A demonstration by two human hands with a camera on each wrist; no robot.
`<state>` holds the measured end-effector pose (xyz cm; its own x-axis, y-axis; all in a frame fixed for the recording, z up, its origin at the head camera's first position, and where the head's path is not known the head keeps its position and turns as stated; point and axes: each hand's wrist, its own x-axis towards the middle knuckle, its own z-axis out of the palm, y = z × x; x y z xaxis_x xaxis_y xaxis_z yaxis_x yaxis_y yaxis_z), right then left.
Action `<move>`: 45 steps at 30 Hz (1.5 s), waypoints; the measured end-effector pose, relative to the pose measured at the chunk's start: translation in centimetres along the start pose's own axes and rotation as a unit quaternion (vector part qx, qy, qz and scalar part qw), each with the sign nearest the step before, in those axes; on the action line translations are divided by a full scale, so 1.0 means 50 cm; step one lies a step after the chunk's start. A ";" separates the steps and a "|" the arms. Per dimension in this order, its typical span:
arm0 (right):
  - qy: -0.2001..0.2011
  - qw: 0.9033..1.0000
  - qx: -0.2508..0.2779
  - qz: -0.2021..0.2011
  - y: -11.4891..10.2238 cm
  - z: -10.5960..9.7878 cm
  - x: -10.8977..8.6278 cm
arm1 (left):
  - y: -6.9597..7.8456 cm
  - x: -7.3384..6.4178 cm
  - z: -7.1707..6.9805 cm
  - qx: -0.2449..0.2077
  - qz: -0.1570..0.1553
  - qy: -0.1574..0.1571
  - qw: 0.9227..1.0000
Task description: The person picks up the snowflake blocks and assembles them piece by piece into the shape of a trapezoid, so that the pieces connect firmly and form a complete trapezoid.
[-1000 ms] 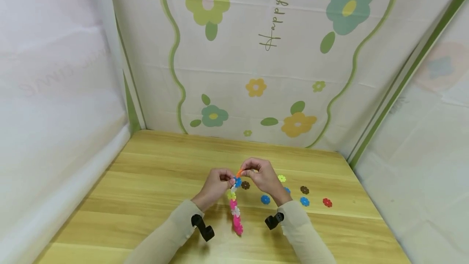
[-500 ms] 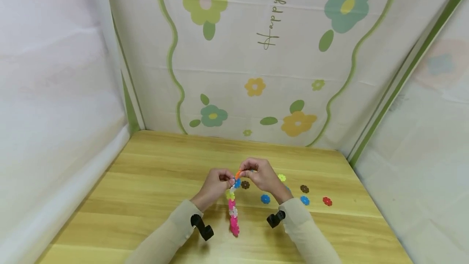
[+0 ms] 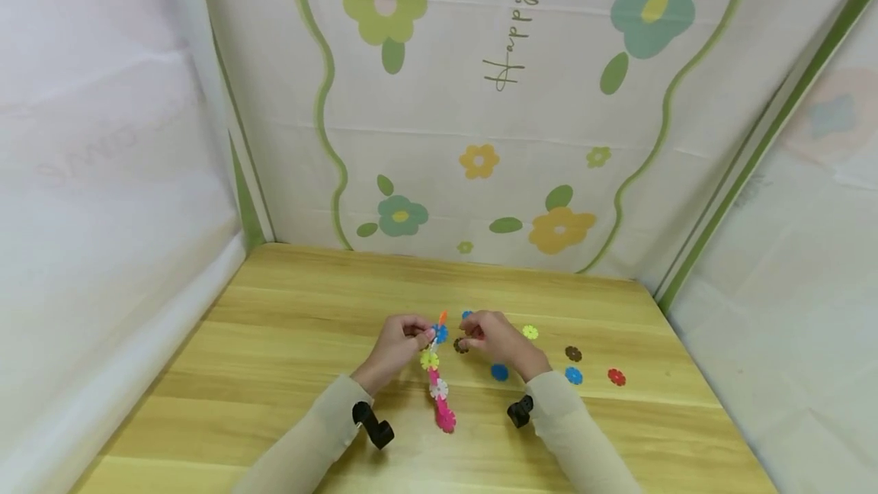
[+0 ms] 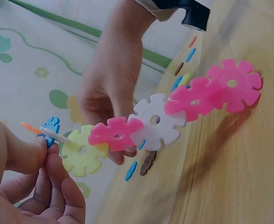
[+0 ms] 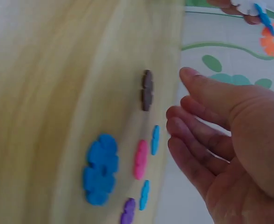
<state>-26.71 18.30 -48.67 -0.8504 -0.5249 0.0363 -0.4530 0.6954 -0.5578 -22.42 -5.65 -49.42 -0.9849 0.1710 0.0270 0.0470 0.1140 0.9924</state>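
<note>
My left hand (image 3: 394,349) pinches the blue flower-shaped disc (image 4: 51,130) near the top of a chain of interlocking plastic discs. An orange disc (image 5: 273,41) is joined at the chain's upper end. Below the blue one come a white disc, a yellow disc (image 4: 83,150), a pink disc (image 4: 114,132), another white disc (image 4: 156,122) and pink discs (image 4: 235,85) at the low end. My right hand (image 3: 504,345) holds nothing, its fingers loosely bent in the right wrist view. It hovers just above the table beside a loose brown disc (image 5: 147,90).
Loose discs lie on the wooden table (image 3: 309,296) to the right: blue (image 5: 101,169), pink (image 5: 140,159), purple (image 5: 128,212), yellow (image 3: 530,332), brown (image 3: 573,354) and red (image 3: 616,377). A white flower-printed cloth (image 3: 439,113) encloses the table's back and sides.
My right hand has let go of the orange disc and moved right and down toward the loose discs. The orange disc stays on the chain, which my left hand still holds.
</note>
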 end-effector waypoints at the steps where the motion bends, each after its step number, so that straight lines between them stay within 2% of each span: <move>1: -0.005 1.000 -0.007 0.005 0.003 0.007 0.000 | 0.000 -0.001 -0.001 0.000 -0.002 0.000 1.000; 8: -0.008 0.999 -0.031 0.010 0.009 0.027 0.003 | 0.003 -0.007 -0.006 -0.001 -0.007 -0.002 1.000; 12: 0.009 0.999 -0.011 0.033 0.007 0.027 0.002 | 0.006 -0.009 -0.008 -0.007 -0.009 -0.001 1.000; 17: 0.036 0.997 0.047 0.056 -0.009 0.003 0.000 | 0.008 -0.011 -0.006 -0.008 -0.007 0.001 1.000; 22: 0.058 0.994 0.088 0.035 -0.037 -0.039 -0.001 | 0.011 -0.010 -0.006 -0.012 -0.010 -0.001 1.000; 30: 0.101 0.988 0.108 0.034 -0.082 -0.082 -0.008 | 0.007 -0.013 -0.002 -0.012 -0.007 -0.004 1.000; 38: 0.159 0.976 0.150 -0.001 -0.107 -0.070 -0.005 | 0.006 -0.017 0.000 -0.015 -0.004 -0.003 1.000; 42: 0.170 0.971 0.166 -0.011 -0.116 -0.062 -0.002 | 0.007 -0.017 0.002 -0.016 0.001 -0.005 1.000; 45: 0.167 0.971 0.169 -0.011 -0.123 -0.061 -0.001 | 0.010 -0.018 0.003 -0.014 0.008 -0.006 1.000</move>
<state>-24.70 15.52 -42.71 -0.9065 -0.3103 0.2864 -0.4062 0.4551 -0.7924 -21.49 -5.59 -48.98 -0.9819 0.1849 0.0417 0.0580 0.0840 0.9948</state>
